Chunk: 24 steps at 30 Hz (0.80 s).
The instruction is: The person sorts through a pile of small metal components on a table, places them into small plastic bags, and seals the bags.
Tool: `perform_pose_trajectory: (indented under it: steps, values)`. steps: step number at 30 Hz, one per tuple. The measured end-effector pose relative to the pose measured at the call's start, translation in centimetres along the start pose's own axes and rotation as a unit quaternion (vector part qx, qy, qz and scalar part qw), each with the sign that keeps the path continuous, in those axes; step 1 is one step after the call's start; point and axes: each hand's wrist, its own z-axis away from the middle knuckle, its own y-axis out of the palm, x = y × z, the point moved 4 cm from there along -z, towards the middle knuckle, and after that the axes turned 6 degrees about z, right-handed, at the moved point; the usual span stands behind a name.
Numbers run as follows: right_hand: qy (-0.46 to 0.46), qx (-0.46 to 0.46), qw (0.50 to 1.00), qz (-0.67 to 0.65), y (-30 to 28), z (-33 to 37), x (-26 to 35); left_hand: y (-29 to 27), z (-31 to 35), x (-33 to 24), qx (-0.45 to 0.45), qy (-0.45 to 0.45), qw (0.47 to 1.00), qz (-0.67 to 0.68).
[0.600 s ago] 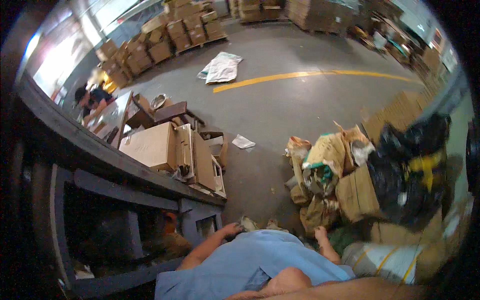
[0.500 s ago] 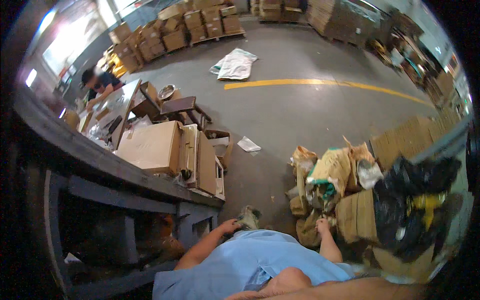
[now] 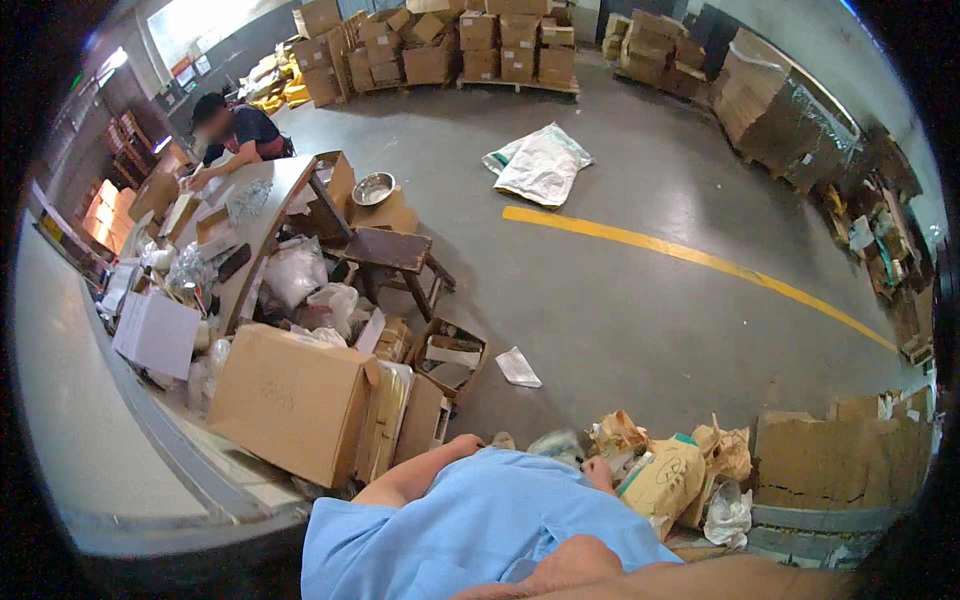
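My left hand is low at my left side, next to my blue shirt. Its fingers are mostly hidden, so I cannot tell whether it holds anything. My right hand hangs in front of my right side with its fingers curled in, and nothing shows in it. Between the hands, near the floor, is a blurred grey-green shape whose kind I cannot make out. Just beyond my right hand lies a bulging yellowish sack with a green edge, beside crumpled brown paper.
To the left stand a large carton, a wooden stool and a cluttered table, where a person leans. A white sack lies beyond, near a yellow floor line. Stacked cartons line the back.
My view has swung left and now takes in more of the cluttered table. My right hand has come nearer my body's middle. The black bag at the right has left the view.
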Motion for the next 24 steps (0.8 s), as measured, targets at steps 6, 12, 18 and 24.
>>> perform_pose_trajectory:
  steps: [6, 12, 18, 24]
  values:
    - [0.085, -0.049, 0.987, -0.129, -3.9, -15.3, 4.9, -5.6, -6.1, 4.6, -0.074, -0.055, 0.994, 0.064]
    - [0.057, 0.136, 0.989, -0.029, -5.8, -36.6, 3.1, -18.2, -13.3, 0.6, -0.073, -0.138, 0.982, 0.105]
    - [-0.001, 0.357, 0.933, 0.036, -8.0, -53.9, 8.2, -29.3, -17.3, -3.3, -0.222, -0.265, 0.933, 0.095]
    - [0.079, 0.465, 0.881, 0.05, -8.3, -64.9, 8.3, -40.9, -15.7, -9.5, -0.394, -0.146, 0.858, 0.296]
